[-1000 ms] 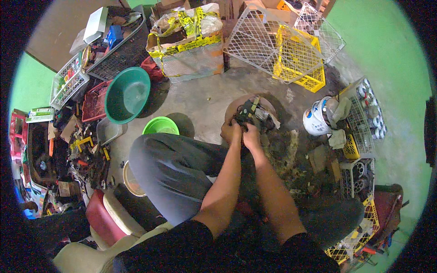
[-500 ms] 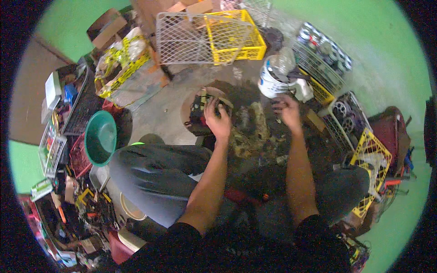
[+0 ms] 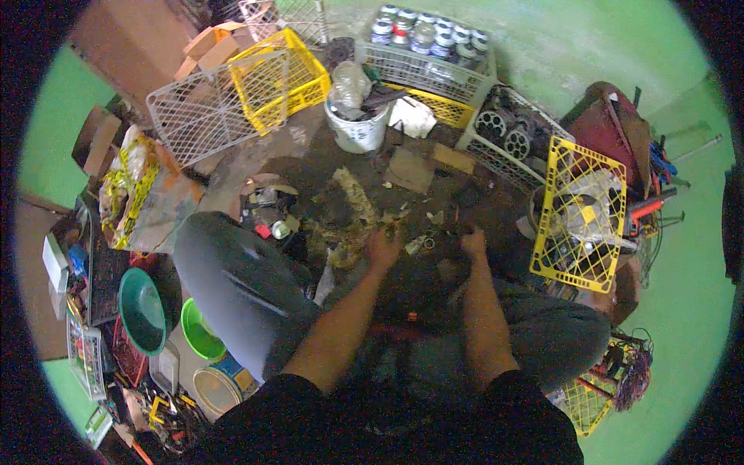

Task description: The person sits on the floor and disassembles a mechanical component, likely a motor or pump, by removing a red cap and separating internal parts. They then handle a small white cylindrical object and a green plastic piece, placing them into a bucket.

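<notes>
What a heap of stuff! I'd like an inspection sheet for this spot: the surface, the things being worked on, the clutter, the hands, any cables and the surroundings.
Surface: dark, grimy floor strewn with scraps and a flat cardboard piece.
Job's things: small dark parts between the hands; too blurred to tell their kind.
Clutter: white bucket, yellow crate, white wire basket, yellow wire rack, tray of cans, green basins.
Hands: left hand and right hand are both low on the floor at the parts; grip unclear.
Cables: tangle of coloured wires at lower right.
Surroundings: green floor, cardboard boxes.
</notes>
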Demonstrator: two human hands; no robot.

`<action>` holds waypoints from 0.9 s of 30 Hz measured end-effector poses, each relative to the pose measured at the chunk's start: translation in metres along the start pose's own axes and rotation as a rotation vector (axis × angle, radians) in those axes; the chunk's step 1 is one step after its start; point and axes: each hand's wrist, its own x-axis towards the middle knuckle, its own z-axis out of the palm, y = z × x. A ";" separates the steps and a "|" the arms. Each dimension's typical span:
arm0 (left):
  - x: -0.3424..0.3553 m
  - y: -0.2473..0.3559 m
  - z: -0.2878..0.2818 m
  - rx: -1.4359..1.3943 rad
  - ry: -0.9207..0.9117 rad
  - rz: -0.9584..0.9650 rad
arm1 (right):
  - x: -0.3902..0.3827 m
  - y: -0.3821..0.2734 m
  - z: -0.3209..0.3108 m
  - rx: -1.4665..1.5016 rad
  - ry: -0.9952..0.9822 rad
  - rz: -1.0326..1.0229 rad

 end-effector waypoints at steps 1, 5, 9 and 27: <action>0.001 -0.008 0.013 0.086 0.007 0.010 | 0.002 0.024 0.010 0.008 -0.044 0.028; -0.016 0.019 0.045 0.280 -0.022 0.219 | -0.010 0.127 0.022 -0.012 -0.128 0.209; -0.030 0.036 0.030 0.387 -0.210 -0.048 | -0.055 0.062 0.048 -0.118 -0.100 0.207; -0.003 0.046 0.096 0.612 -0.215 0.047 | -0.058 0.003 0.050 0.033 0.026 0.364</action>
